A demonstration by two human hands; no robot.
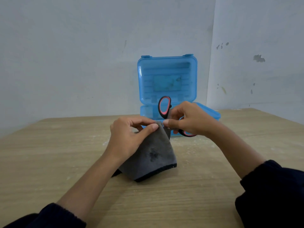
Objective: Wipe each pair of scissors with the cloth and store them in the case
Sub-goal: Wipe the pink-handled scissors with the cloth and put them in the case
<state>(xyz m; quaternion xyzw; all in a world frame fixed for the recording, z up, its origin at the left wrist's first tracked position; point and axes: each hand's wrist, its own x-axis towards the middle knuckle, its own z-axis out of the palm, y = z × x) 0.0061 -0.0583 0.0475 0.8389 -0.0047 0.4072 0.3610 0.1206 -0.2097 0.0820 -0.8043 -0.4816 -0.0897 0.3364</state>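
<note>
Both hands busy, raised together just above the counter [49, 145]. Left hand [130, 139] pinching the grey cloth [151, 153] between thumb and forefinger, high at its folded peak, so that the fabric wraps the blades and drapes down to rest its dark hem on the wood. Right hand [189, 120] curled round the scissors [165, 107] at the handles, one black-and-pink loop sticking up above the fingers, the other peeping out below the palm. Blades pointing down and toward the left hand, buried in the cloth and mostly hidden; open or closed, cannot tell. Handles kept clear of the fabric, presumably to give a firm hold and let the metal be drawn through the pinch.

Blue case [167, 79] well behind the hands, against the wall, lid propped upright and tray facing forward: ready to receive, and near enough to reach without shifting anything. Contents of the tray largely blocked by the hands; how many pairs already stored, not visible.

Judged as mid-wipe on this pair. Next likely need: a pull along the blades with the pinch kept tight, fingers kept off the edge.
</note>
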